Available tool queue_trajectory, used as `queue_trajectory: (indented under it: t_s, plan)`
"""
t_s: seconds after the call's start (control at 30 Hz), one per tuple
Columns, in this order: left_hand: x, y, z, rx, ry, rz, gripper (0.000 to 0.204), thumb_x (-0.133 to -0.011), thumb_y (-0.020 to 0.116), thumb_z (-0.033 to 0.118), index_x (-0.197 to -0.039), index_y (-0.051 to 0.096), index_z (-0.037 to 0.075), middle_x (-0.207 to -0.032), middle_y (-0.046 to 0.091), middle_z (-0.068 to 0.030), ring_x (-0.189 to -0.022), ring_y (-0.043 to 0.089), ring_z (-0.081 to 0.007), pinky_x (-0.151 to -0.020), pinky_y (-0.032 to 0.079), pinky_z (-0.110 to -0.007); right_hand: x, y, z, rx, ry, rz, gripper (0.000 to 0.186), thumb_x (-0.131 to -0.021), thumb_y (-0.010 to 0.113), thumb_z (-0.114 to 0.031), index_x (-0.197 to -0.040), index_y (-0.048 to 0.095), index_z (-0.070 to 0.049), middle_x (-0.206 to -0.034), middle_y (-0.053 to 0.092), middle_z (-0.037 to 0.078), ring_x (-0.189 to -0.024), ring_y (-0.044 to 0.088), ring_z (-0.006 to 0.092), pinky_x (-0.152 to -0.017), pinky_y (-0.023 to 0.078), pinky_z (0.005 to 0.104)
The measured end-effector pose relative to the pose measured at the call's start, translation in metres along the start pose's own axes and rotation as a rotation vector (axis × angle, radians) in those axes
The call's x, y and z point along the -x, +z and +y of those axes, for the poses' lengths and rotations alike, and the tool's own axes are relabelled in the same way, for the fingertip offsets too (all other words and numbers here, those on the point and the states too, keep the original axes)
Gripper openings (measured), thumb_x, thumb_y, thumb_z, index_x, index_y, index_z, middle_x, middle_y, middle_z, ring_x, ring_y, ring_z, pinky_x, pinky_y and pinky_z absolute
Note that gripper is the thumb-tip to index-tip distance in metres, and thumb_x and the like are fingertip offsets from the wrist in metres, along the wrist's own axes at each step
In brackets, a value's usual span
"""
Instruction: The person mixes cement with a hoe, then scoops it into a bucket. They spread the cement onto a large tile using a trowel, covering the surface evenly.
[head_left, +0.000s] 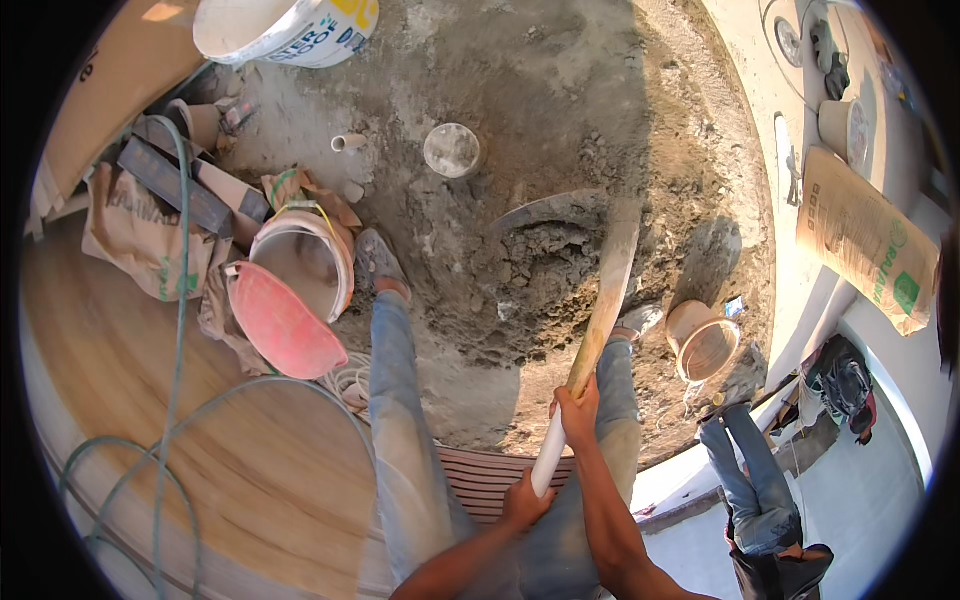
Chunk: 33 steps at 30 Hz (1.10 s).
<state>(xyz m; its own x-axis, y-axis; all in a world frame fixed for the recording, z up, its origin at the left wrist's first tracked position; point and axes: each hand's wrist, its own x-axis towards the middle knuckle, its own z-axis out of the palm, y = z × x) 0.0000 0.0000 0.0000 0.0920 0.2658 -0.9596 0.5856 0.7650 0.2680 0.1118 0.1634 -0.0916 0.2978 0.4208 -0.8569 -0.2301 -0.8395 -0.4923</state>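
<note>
My left hand (525, 503) is closed round the white lower end of a long-handled hoe (600, 325). Farther up the same shaft, my right hand (577, 413) grips it where the white part meets the wood. The shaft slants away and slightly right, down to the ground. At its far end a wide grey blade edge shows just behind a heap of wet grey-brown mortar (545, 255); mortar hides part of the blade. My feet stand on either side of the heap.
Left are an orange-white bucket (300, 265), a pink basin (285, 320), paper sacks (140, 235) and a green hose (180, 300). Ahead stand a white bucket (290, 30) and a round pipe end (452, 150). Right are a brown bucket (705, 340), a sack (865, 240) and another person (755, 490).
</note>
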Motion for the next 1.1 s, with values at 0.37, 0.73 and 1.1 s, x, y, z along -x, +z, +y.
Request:
queue_trajectory:
  t_s: [0.37,0.73,1.1]
  plan:
    - [-0.188,-0.172,0.143,0.572,0.211,-0.633,0.026,-0.085,0.080,0.021,-0.090,0.062,0.002,-0.067,0.060,-0.0022,-0.061,0.061,-0.0118,-0.058,0.050,-0.033,-0.153,0.073,-0.171,-0.811,-0.158,-0.685,0.025,-0.088,0.054,-0.002,-0.112,0.045,-0.005,-0.071,0.048,0.006,-0.047,0.046,0.0136,-0.045,0.045,0.0313]
    - [-0.277,-0.141,0.132,0.333,-0.058,0.174,0.034,-0.078,0.077,0.021,-0.098,0.071,-0.006,-0.073,0.071,-0.0161,-0.064,0.071,-0.0240,-0.059,0.055,-0.039,-0.259,0.130,-0.089,-0.386,0.280,-0.234,0.026,-0.093,0.071,-0.029,-0.102,0.057,-0.009,-0.074,0.060,0.002,-0.056,0.058,0.0124,-0.050,0.053,0.0298]
    - [-0.247,-0.127,0.077,0.103,0.078,0.323,0.041,-0.074,0.080,0.023,-0.107,0.070,0.001,-0.088,0.073,-0.0233,-0.086,0.073,-0.0401,-0.075,0.058,-0.047,-0.201,0.125,-0.055,-0.216,0.029,-0.150,0.018,-0.086,0.068,-0.006,-0.098,0.054,-0.007,-0.069,0.057,0.005,-0.049,0.056,0.0150,-0.046,0.050,0.0325]
